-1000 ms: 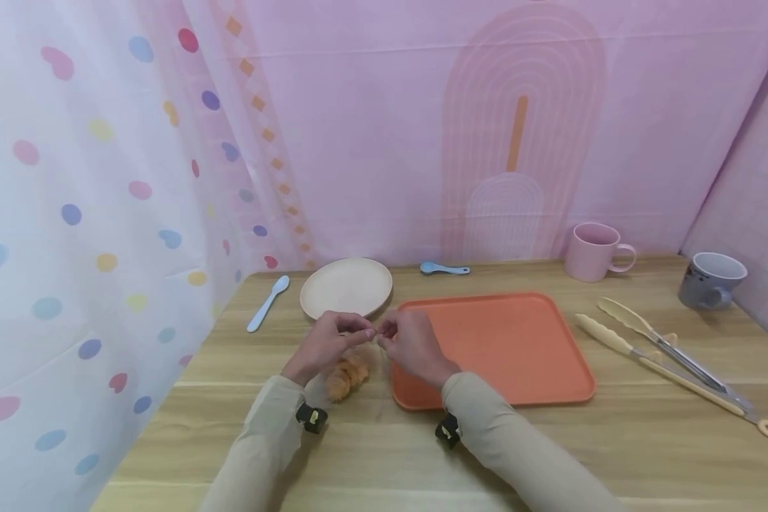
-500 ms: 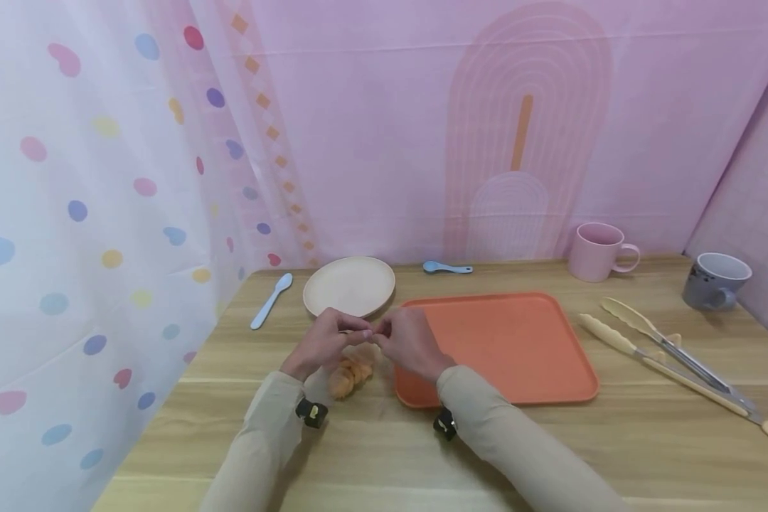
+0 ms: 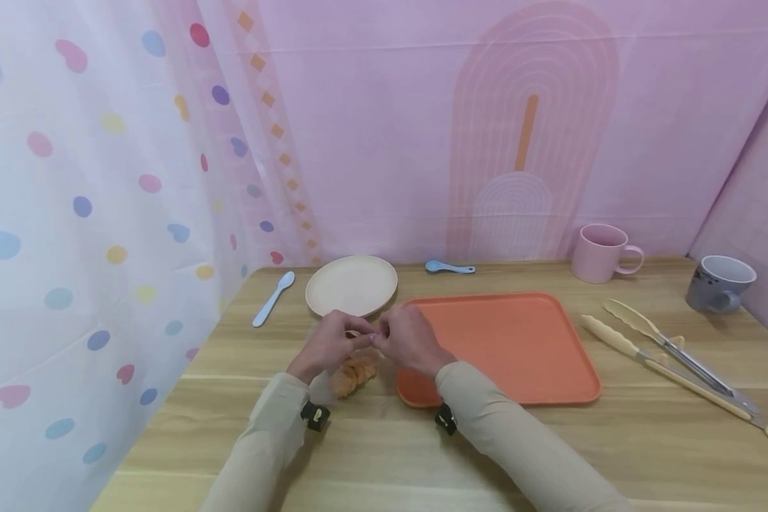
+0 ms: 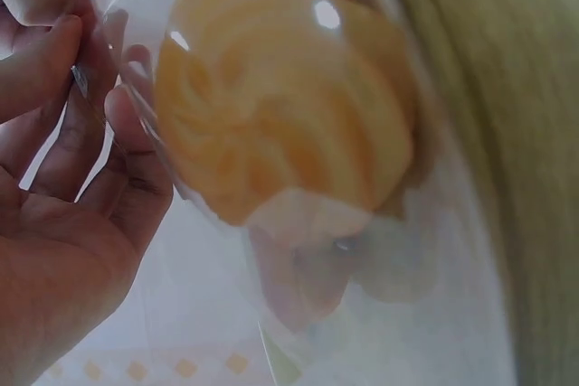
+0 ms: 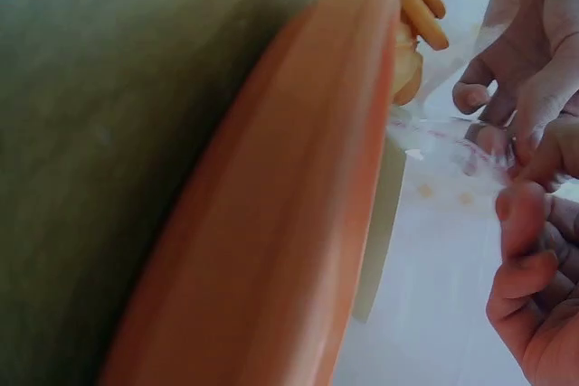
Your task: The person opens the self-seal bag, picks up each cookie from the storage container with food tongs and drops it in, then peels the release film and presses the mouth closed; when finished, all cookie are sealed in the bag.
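Observation:
A clear plastic bag (image 3: 352, 366) with a golden swirled pastry (image 3: 353, 375) inside lies on the wooden table just left of the orange tray (image 3: 505, 341). My left hand (image 3: 329, 343) and right hand (image 3: 404, 340) meet above it, both pinching the bag's top edge between fingertips. In the left wrist view the pastry (image 4: 280, 106) fills the frame behind the film, with my left hand (image 4: 63, 160) gripping the plastic at the left. The right wrist view shows the tray's rim (image 5: 271, 223) up close, with fingertips (image 5: 516, 214) pinching the bag's edge (image 5: 443, 146).
A beige plate (image 3: 352, 286) sits behind the hands. A blue spoon (image 3: 272, 299) lies to its left, a small blue scoop (image 3: 449, 267) near the back wall. A pink mug (image 3: 603, 253), grey mug (image 3: 720, 284) and tongs (image 3: 672, 359) occupy the right side.
The hands stay together pinching the bag's top; they have drawn slightly closer, with little other movement. The head view drifted a little.

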Motion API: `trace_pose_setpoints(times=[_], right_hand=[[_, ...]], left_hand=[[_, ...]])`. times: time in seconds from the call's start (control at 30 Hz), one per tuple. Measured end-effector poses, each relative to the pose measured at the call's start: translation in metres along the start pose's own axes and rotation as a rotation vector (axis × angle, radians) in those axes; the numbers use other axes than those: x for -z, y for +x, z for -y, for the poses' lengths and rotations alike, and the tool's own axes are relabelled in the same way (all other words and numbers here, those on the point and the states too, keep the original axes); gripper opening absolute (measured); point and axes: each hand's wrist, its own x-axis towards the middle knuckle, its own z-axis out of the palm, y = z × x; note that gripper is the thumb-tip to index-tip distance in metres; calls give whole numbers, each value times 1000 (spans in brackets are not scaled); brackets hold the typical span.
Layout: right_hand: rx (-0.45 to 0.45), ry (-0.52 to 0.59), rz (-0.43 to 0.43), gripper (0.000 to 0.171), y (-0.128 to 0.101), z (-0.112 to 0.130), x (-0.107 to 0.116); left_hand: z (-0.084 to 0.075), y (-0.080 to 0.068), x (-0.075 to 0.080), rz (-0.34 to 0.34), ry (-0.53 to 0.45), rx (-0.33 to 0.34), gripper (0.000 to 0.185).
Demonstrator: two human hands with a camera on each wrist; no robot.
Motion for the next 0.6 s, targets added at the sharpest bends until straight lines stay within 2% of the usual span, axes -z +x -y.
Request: trace_pose_setpoints(times=[0.1, 0.2, 0.33, 0.4, 0.47, 0.53, 0.6], right_hand=[[-39, 104, -19, 33, 0, -5, -1], [-127, 253, -38, 29, 1, -8, -1], [-346, 467, -59, 13, 2, -12, -3], [-485, 593, -106, 10, 2, -14, -2], [-588, 691, -170, 8, 2, -19, -1], [-656, 771, -224, 8, 0, -24, 2], [-667, 812, -240, 8, -3, -28, 8]], left_hand=[[-1, -1, 0, -5, -12, -4, 11], [-2, -2, 1, -15, -29, 15, 10], [-2, -3, 3, -42, -80, 39, 12], [-1, -3, 5, -85, -118, 34, 14], [2, -3, 8, -150, -146, 30, 15], [6, -5, 10, -231, -176, 42, 16], [9, -8, 12, -315, -207, 68, 17]])
